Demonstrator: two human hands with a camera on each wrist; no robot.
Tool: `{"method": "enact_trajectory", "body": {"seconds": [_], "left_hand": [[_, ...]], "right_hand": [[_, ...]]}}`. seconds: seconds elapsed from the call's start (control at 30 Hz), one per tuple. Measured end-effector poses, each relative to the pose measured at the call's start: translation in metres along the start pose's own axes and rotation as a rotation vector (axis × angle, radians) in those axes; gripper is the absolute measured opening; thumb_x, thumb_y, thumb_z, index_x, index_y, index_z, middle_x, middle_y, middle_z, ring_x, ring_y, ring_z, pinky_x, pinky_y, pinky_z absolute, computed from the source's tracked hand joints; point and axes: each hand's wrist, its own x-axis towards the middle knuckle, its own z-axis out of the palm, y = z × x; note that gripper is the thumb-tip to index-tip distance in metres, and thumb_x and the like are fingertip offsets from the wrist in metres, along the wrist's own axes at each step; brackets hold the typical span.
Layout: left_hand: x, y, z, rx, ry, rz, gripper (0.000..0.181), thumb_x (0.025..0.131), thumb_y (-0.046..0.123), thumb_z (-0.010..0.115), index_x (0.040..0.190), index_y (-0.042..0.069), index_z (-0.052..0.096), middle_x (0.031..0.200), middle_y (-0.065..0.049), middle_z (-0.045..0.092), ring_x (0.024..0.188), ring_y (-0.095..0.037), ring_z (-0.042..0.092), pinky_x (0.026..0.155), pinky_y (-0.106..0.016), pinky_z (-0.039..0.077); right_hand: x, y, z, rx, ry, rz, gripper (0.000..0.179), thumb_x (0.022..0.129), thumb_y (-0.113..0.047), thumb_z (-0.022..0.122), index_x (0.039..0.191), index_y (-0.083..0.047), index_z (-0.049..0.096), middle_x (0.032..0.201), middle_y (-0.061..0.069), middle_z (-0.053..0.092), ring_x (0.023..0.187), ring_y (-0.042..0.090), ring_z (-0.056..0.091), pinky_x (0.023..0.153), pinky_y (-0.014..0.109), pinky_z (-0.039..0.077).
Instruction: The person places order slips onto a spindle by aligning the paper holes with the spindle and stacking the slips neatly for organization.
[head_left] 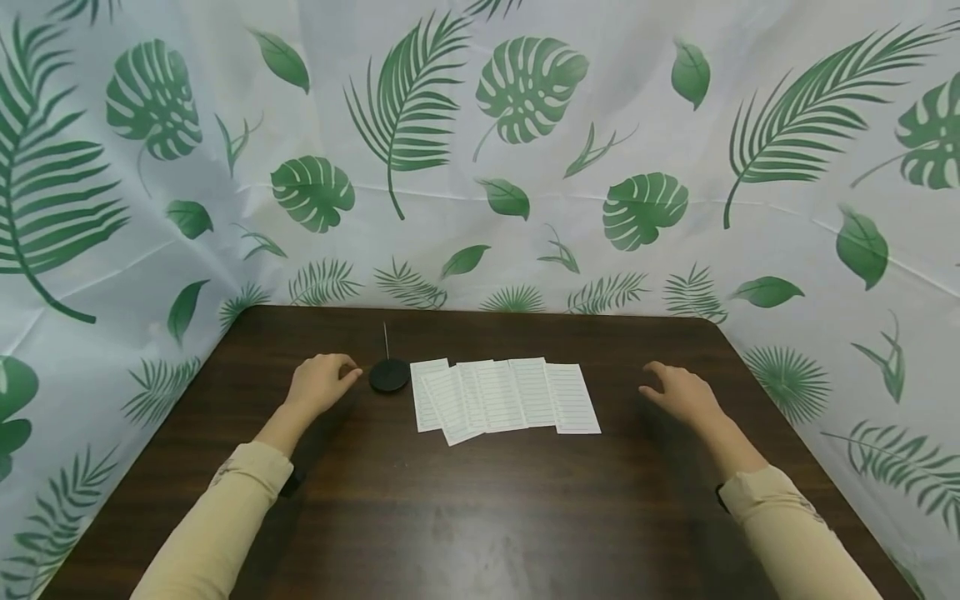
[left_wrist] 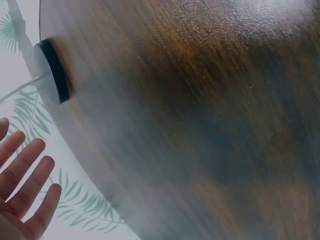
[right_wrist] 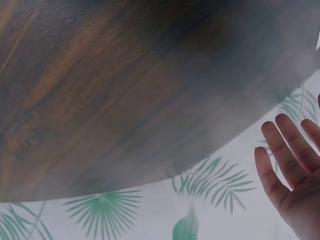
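Observation:
My left hand (head_left: 321,383) is over the left part of the table, its fingertips close to a black round base (head_left: 389,376) with a thin metal spike standing up from it. In the left wrist view its fingers (left_wrist: 22,172) are spread and hold nothing. Right of the base lie several white lined paper slips (head_left: 495,394), side by side and partly overlapping. My right hand (head_left: 681,393) is to the right of the slips, apart from them. Its fingers (right_wrist: 287,152) are extended and empty in the right wrist view.
The dark brown wooden table (head_left: 480,492) has rounded back corners. A white curtain (head_left: 562,208) printed with green leaves hangs behind it and along both sides.

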Motion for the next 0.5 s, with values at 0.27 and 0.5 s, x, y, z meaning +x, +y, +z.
{"method": "enact_trajectory", "body": {"seconds": [0.27,0.5], "left_hand": [[0.004,0.003,-0.001,-0.011,0.054,0.004,0.024,0.090,0.026,0.063,0.095,0.005,0.072,0.082,-0.010,0.071,0.067,-0.023,0.064,0.057,-0.040,0.053],[0.006,0.007,0.009,-0.021,0.041,0.020,0.023,0.088,0.028,0.066,0.094,0.006,0.072,0.080,-0.007,0.071,0.067,-0.022,0.064,0.057,-0.038,0.053]], "right_hand": [[0.003,-0.004,0.004,-0.013,0.035,-0.056,0.038,0.089,-0.022,0.064,0.117,0.004,0.057,0.080,0.012,0.065,0.063,0.020,0.057,0.051,0.037,0.047],[0.004,-0.011,0.007,0.031,0.042,-0.114,0.037,0.087,-0.021,0.066,0.114,0.004,0.059,0.074,0.004,0.062,0.060,0.013,0.053,0.050,0.032,0.044]]}}
